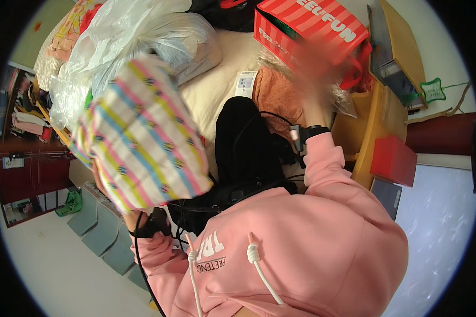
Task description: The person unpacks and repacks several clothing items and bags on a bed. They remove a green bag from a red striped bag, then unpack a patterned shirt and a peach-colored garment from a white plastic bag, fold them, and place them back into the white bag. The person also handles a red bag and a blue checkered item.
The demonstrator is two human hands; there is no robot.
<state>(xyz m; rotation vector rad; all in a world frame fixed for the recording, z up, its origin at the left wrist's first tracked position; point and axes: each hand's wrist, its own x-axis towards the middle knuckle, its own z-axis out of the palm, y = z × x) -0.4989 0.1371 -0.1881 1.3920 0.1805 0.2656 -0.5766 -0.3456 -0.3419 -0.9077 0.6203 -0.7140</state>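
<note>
A pouch or folded cloth with pink, yellow and blue stripes [150, 138] hangs over most of my left hand [100, 178], which grips it from below and behind; only part of the hand shows. My right hand [315, 75] is a motion blur in front of the red striped bag or box [321, 23] with white lettering. Whether it touches anything is unclear. Just left of it lie an orange patterned fabric [273, 89] and a white printed tag [245, 84]. Dark straps circle both wrists, with a black cable by each.
Full translucent plastic bags [142, 39] cover the upper left of a cream bedspread [206, 89]. A black bag [222, 16] lies at the top. Wooden furniture [371, 130] and a red box [393, 160] stand at the right. My black-clad leg [242, 134] is in the middle.
</note>
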